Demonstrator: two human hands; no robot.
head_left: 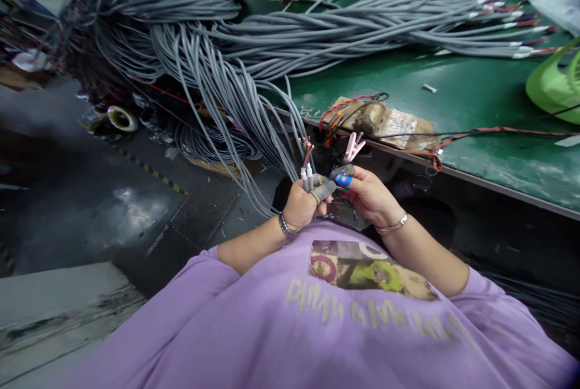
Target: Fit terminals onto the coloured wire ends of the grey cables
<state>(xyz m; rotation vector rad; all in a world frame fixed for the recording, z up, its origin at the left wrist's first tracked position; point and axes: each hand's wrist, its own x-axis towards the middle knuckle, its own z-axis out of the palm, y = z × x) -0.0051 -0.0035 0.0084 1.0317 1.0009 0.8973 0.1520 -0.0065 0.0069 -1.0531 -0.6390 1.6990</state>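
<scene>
My left hand (302,203) is closed around the ends of a few grey cables (306,176), whose stripped red, white and blue wire tips stick up above my fist. Grey finger cots cover some of its fingers. My right hand (368,193) is beside it, its fingertips, one in a blue cot, meeting the left hand's fingers and pinching thin wire ends there. The cables run up from my left hand to a big hanging bundle of grey cables (212,75). Both hands are in front of my chest, just off the edge of the green bench (475,93).
More grey cables with stripped ends (408,14) lie across the bench. A pink clip (353,147) and a taped pad with red and black wires (385,123) sit at the bench edge. A green fan (555,84) is at the right. Dark floor lies to the left.
</scene>
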